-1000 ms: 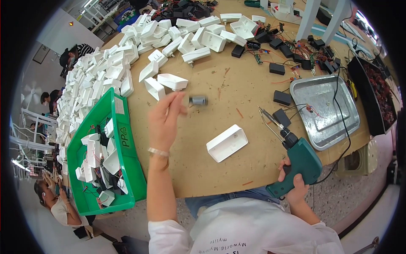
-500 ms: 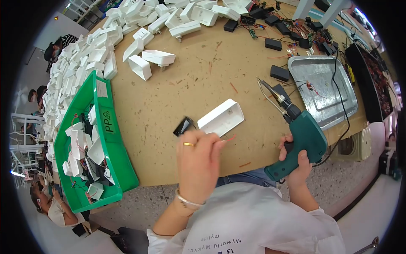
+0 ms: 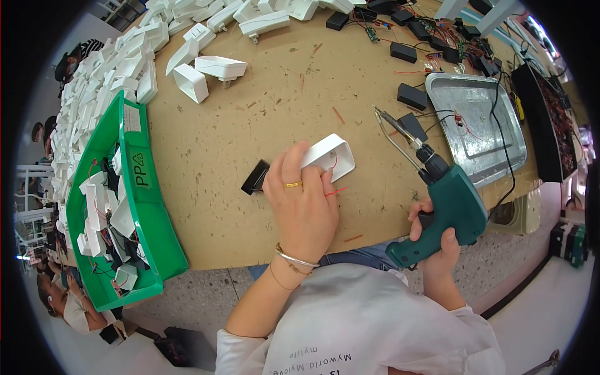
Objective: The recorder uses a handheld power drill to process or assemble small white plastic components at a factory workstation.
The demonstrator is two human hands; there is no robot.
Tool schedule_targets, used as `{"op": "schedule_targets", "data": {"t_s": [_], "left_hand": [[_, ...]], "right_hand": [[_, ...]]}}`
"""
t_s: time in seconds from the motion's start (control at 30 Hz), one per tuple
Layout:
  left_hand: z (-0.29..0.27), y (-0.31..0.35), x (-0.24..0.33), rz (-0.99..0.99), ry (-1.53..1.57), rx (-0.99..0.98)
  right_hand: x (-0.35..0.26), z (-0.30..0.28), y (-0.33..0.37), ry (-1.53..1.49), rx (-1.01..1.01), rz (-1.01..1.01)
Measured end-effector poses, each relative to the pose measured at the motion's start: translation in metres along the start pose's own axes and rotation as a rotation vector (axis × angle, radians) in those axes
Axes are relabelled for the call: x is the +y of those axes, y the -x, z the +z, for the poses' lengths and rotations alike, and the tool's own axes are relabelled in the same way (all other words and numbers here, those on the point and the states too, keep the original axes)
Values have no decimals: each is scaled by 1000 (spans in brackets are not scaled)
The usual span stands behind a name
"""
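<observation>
My left hand (image 3: 303,197) is closed with its fingers curled over the near left end of an open white plastic housing (image 3: 340,147). A thin red wire (image 3: 337,191) shows at its thumb and forefinger, pinched there, and another stretch of red runs inside the housing. Just left of these fingers lies a small glossy black part (image 3: 255,177), partly covered by the hand. My right hand (image 3: 437,240) is wrapped round the handle of a dark green pistol-shaped soldering gun (image 3: 455,206). Its metal tip points up and away over the table, apart from the housing.
A green bin (image 3: 169,244) of white housings and wired black parts stands at left. White housings (image 3: 125,81) pile up behind it. At right are a metal tray (image 3: 494,144), black boxes (image 3: 412,96) with wires, and a black cable (image 3: 503,147) crossing the tray.
My left hand has moved slightly up and right, onto the white housing, and now pinches the red wire. The view has shifted a little. My right hand still holds the soldering gun.
</observation>
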State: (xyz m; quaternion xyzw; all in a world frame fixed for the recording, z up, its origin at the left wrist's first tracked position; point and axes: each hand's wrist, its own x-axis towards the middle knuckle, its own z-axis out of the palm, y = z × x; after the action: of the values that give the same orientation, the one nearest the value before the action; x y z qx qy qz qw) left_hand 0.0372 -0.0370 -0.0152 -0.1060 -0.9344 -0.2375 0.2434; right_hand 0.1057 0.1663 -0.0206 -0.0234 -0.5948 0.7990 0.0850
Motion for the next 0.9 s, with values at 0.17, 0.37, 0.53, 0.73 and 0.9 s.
{"op": "schedule_targets", "data": {"t_s": [0.17,0.37,0.53,0.73,0.9], "left_hand": [[1,0,-3,-2,12,-34],[1,-1,-4,-1,18,-32],[0,-1,-4,-13,26,-57],[0,-1,-4,-11,7,-60],[1,-2,-4,-5,-13,-53]], "right_hand": [[-8,-6,7,70,-41,72],[-4,-15,18,135,-125,127],[-6,-16,20,165,-141,150],[-2,-25,24,147,-205,118],[-3,-25,22,261,-246,147]]}}
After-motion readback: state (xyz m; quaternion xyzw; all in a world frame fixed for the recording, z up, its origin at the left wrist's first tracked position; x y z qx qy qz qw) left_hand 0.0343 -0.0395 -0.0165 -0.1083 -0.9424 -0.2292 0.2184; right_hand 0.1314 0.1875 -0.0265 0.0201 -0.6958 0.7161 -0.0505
